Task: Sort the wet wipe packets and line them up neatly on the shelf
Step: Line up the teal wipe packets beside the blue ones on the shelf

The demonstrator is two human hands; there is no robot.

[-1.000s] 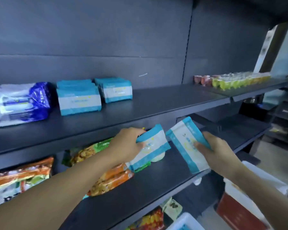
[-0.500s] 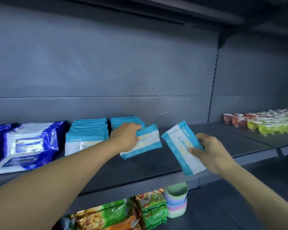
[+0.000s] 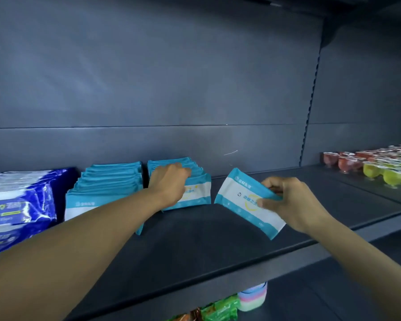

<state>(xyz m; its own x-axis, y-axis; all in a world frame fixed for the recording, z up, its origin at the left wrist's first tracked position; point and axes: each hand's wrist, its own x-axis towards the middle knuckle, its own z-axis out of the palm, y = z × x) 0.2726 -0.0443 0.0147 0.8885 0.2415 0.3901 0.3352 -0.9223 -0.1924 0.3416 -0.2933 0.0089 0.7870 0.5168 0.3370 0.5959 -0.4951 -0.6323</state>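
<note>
our left hand (image 3: 169,184) grips a teal wipe packet (image 3: 196,192) at the front of the right row (image 3: 178,165); we should seat it flush. our right hand (image 3: 285,202) pinches a tilted second packet (image 3: 239,200), just right, for squaring next on the shelf (image 3: 195,246).

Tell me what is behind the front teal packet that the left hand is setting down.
Behind the front teal packet stands a row of matching teal packets, only their top edges showing. The left hand covers part of the row, so their faces and count stay hidden.
</note>
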